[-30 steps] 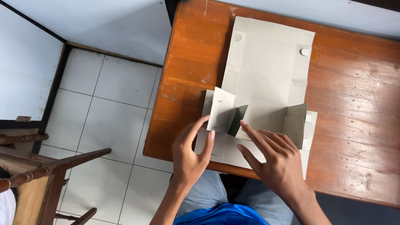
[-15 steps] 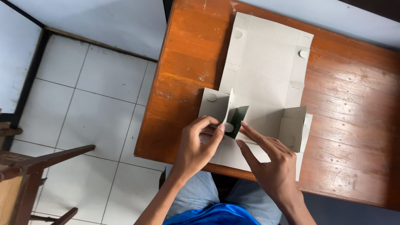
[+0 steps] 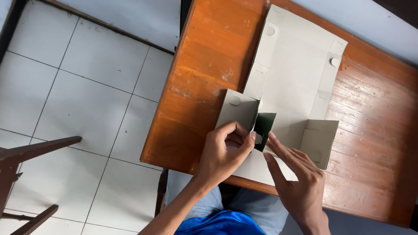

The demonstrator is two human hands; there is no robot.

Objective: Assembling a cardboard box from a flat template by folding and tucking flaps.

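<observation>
Flat grey cardboard box blank [image 3: 296, 74] spread on orange-brown wooden table [image 3: 204, 82], long axis running away from the body toward the far table edge, tilted slightly right. Near end partly folded: left side flap [image 3: 237, 111] standing up, right side flap [image 3: 320, 139] also raised, small dark green tab [image 3: 264, 126] upright between them, just right of the left flap.

Left hand [image 3: 220, 159] curled, thumb and forefinger pinched on the near edge of the left flap where it meets the green tab; remaining fingers tucked under. Gripping cardboard, not loose.

Right hand [image 3: 300, 182] flat and open, fingers extended and together, fingertips [image 3: 272, 135] touching the right face of the green tab. Holding nothing; pressing or bracing only.

Key relation: green tab sits directly between the two hands, at both sets of fingertips. Left hand to its left, right hand to its lower right. Both equally near; contact on both sides. Right raised flap well apart from either hand, untouched.

White tiled floor [image 3: 87, 95] to the left, brown wooden chair frame [image 3: 26, 152] at lower left. Blue shirt and jeans visible under the table edge.
</observation>
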